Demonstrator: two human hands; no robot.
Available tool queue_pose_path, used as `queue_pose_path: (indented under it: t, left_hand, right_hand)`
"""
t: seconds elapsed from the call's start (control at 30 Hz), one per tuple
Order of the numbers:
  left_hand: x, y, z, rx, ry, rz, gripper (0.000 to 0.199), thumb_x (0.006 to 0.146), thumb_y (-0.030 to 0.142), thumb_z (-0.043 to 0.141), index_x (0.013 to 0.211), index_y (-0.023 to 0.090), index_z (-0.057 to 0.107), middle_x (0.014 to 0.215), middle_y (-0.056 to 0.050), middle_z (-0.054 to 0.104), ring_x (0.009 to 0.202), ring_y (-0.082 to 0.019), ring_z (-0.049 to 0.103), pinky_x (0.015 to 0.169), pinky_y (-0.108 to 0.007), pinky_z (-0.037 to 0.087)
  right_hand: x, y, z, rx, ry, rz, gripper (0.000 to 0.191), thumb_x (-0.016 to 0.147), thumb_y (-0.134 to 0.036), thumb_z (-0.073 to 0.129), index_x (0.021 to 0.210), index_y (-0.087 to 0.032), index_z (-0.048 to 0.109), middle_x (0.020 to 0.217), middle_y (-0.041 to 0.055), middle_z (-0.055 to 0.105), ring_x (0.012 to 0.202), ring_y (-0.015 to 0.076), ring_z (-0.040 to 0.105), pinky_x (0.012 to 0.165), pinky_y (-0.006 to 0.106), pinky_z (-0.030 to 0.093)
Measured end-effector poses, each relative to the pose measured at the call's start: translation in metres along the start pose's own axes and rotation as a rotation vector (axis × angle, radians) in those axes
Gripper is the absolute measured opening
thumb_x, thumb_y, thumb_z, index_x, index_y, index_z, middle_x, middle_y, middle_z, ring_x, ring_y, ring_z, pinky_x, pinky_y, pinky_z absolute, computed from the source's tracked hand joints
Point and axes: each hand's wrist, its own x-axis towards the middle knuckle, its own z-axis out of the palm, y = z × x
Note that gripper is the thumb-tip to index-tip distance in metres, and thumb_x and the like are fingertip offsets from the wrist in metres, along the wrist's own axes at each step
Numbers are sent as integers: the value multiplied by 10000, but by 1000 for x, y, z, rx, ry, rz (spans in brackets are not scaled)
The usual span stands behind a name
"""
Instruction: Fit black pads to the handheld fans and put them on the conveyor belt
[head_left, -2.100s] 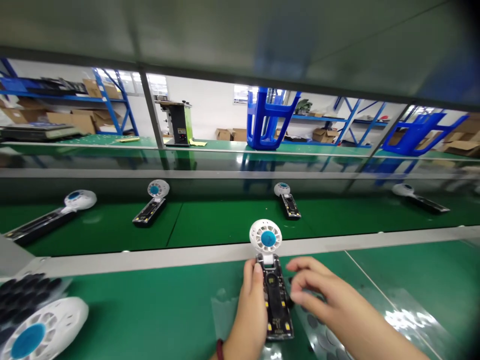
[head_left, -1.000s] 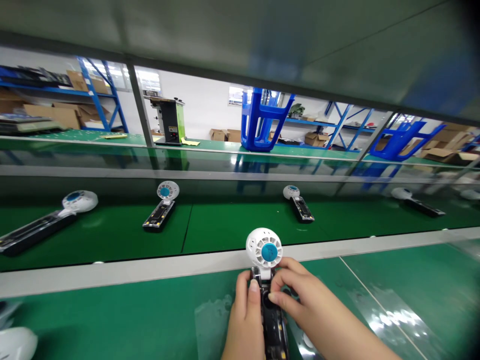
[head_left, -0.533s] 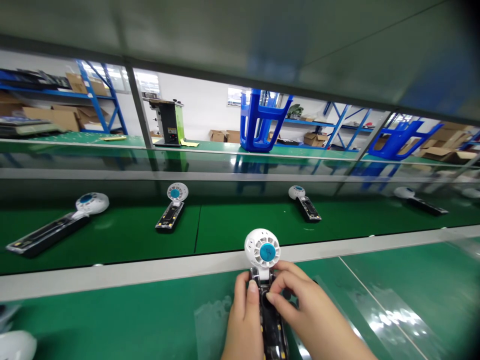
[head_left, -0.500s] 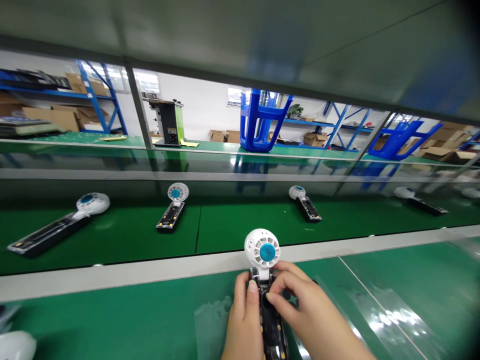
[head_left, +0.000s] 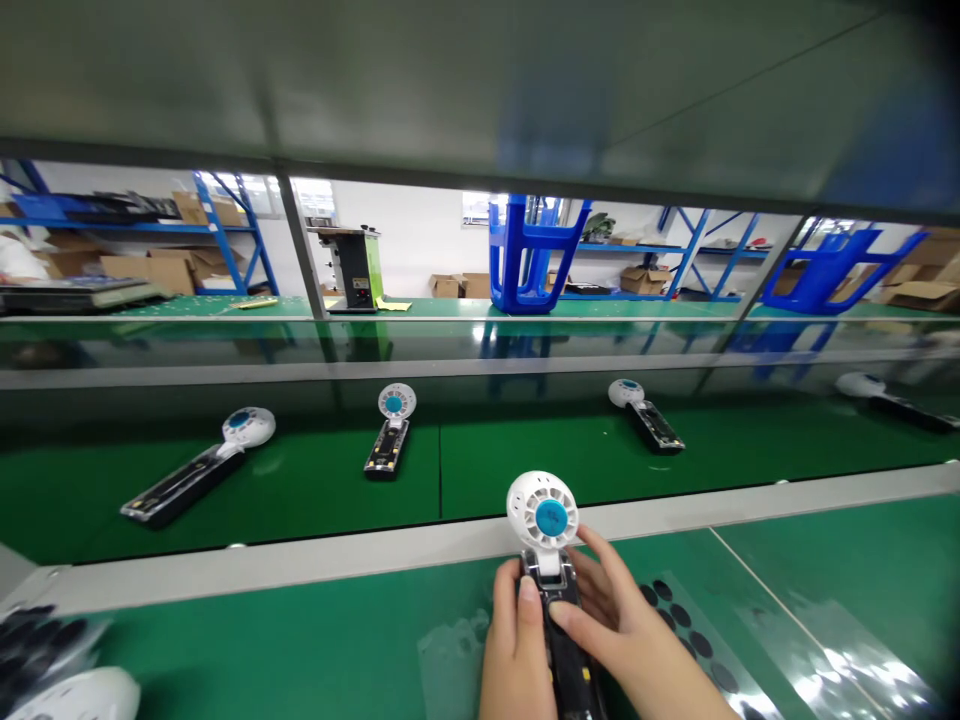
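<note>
A handheld fan (head_left: 552,518) with a round white vented head and a blue centre disc stands tilted in both my hands, head up. My left hand (head_left: 517,640) is closed around the left side of its dark, clear-edged handle (head_left: 574,655). The thumb of my right hand (head_left: 626,625) presses on the front of the handle, just below the neck, while the fingers reach around the right side and are partly hidden. Right of this hand lies a clear sheet with round black stickers (head_left: 680,614). Another clear sheet (head_left: 450,665) lies to the left, partly behind my left hand.
Beyond a pale rail (head_left: 315,558), several similar fans lie on a green conveyor belt (head_left: 495,440). At the lower left sit a white fan head (head_left: 90,695) and a bag of dark pieces (head_left: 45,645). A shelf panel (head_left: 420,90) hangs overhead; blue stools (head_left: 532,260) stand behind.
My right thumb and index finger have gone from a pinch to the thumb pressing on the handle, index extended. The view has shifted, and the black stickers now show more fully.
</note>
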Motion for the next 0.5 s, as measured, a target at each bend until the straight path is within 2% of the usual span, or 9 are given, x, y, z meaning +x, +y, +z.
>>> queue_pose_path:
  t: [0.03,0.1,0.2,0.33,0.4,0.5]
  left_hand:
    - [1,-2,0,10,3,5,453,813,510,300,1107,197,442,1139,-82,566,1071,-231,484,878,-318,343]
    - [2,-4,0,11,1,17,459,815,514,292,1108,194,438,1149,-93,560,1088,-239,473,897,-341,333]
    - [2,-3,0,-38,-15,6,454,802,539,304,1084,210,438,1126,-93,578,1074,-249,496,905,-364,338]
    - [3,-4,1,-175,-122,-69,550,764,635,249,1102,223,385,866,-102,668,868,-279,620,732,-384,448]
    - [8,-10,1,-175,-69,-66,623,713,692,287,1088,210,407,876,-105,663,856,-284,620,714,-371,456]
    - [18,-21,5,-209,64,-25,748,631,752,355,1087,167,445,1025,-132,611,967,-285,564,810,-353,420]
  right_hand:
    - [0,-2,1,96,-57,54,587,683,-313,606,1202,-216,348,1212,103,524,1123,212,484,945,355,375]
    - [-2,-8,4,205,-127,101,547,681,-328,630,1160,-193,403,1129,98,593,1071,209,528,929,327,387]
    - [-4,-15,5,274,-100,95,537,627,-359,693,1088,-195,472,1055,80,638,1040,225,546,905,321,400]
    - [-3,-13,6,304,-97,182,529,716,-550,528,1094,-180,534,1024,95,652,971,266,581,854,390,423]
    - [-2,-10,7,265,-102,144,561,680,-527,574,1124,-188,522,1044,92,644,985,264,575,853,381,423]
    - [6,-10,7,171,-135,16,636,571,-343,701,1148,-189,484,1019,79,655,976,244,583,835,331,436]
